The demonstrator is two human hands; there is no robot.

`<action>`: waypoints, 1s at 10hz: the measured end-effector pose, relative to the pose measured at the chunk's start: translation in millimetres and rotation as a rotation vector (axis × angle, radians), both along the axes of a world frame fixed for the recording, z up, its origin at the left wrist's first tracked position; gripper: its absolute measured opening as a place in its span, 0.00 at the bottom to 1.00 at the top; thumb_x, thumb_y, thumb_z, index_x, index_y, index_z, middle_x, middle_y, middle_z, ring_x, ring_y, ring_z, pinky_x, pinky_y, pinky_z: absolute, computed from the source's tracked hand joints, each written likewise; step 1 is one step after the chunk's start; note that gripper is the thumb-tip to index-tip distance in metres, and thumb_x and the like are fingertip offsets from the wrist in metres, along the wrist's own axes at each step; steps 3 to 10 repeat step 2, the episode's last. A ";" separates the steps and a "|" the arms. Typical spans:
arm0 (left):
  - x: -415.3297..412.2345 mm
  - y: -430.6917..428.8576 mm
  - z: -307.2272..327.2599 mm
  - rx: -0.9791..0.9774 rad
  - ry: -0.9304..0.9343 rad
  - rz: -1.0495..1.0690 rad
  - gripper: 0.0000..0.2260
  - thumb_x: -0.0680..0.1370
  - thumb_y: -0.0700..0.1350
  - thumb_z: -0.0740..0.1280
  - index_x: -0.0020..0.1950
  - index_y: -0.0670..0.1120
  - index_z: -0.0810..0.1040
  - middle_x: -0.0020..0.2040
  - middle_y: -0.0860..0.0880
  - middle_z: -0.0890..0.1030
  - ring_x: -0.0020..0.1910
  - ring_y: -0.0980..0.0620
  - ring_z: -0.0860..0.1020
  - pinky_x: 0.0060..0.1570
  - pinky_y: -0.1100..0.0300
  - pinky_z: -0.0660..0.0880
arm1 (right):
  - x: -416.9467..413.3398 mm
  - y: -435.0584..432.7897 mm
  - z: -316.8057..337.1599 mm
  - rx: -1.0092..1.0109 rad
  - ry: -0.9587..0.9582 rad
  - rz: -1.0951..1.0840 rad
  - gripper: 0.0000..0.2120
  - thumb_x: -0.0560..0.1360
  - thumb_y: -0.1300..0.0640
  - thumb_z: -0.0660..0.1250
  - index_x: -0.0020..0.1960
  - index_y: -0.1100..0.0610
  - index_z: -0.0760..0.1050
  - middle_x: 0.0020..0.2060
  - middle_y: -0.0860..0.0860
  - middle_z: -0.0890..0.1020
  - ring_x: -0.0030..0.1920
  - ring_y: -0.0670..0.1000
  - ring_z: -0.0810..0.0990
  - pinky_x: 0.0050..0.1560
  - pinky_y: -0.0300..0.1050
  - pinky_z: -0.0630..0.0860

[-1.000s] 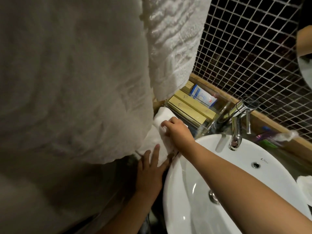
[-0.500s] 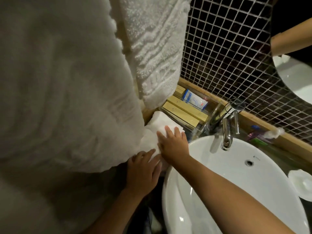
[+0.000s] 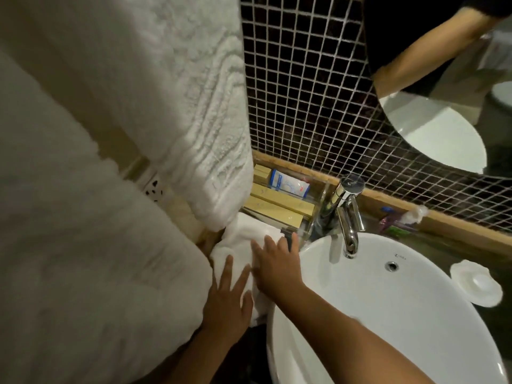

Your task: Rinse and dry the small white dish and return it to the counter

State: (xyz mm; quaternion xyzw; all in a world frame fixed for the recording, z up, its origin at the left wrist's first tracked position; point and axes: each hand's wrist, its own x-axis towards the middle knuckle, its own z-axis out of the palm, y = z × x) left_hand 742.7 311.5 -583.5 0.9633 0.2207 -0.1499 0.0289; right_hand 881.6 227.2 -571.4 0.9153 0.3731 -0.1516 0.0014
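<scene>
Pressing flat on a folded white cloth [image 3: 243, 245] at the left of the basin [image 3: 388, 314], both hands lie with fingers spread and grasp nothing: the left hand [image 3: 225, 303] rests on the cloth's near part, the right hand [image 3: 274, 264] just beyond it, its fingertips reaching toward the clear organiser [image 3: 279, 206] that holds yellow boxes. The open palms suggest the cloth is being smoothed or patted back into place, or the hands are being wiped on it; which one cannot be told. The small white dish [image 3: 478, 284] sits on the dark bench [image 3: 443, 245] to the right of the basin, well apart from both hands and touched by neither, so it appears to have been set back already. Whether it is dry cannot be judged at this size. The tap [image 3: 349, 217] stands over the basin with no stream visible. Large white towels [image 3: 97, 189] hang at the left, near the cloth. Judging by the dish's place, the task looks nearly finished.
</scene>
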 end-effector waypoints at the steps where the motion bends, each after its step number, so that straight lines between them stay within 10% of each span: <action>1: 9.4 -1.7 33.5 -0.049 -0.009 -0.032 0.30 0.79 0.64 0.58 0.79 0.59 0.58 0.81 0.42 0.52 0.78 0.33 0.53 0.72 0.36 0.57 | -2.6 -26.8 28.6 0.062 0.063 -0.118 0.33 0.78 0.32 0.55 0.79 0.42 0.54 0.78 0.55 0.64 0.79 0.65 0.55 0.77 0.68 0.41; 2: 10.2 -10.4 62.2 -0.140 -0.245 -0.111 0.27 0.74 0.62 0.63 0.69 0.51 0.77 0.72 0.40 0.72 0.69 0.36 0.72 0.60 0.41 0.72 | -22.2 -73.7 52.8 0.116 0.111 -0.293 0.33 0.79 0.31 0.49 0.81 0.41 0.49 0.82 0.53 0.57 0.81 0.61 0.49 0.76 0.66 0.37; 10: 10.2 -10.4 62.2 -0.140 -0.245 -0.111 0.27 0.74 0.62 0.63 0.69 0.51 0.77 0.72 0.40 0.72 0.69 0.36 0.72 0.60 0.41 0.72 | -22.2 -73.7 52.8 0.116 0.111 -0.293 0.33 0.79 0.31 0.49 0.81 0.41 0.49 0.82 0.53 0.57 0.81 0.61 0.49 0.76 0.66 0.37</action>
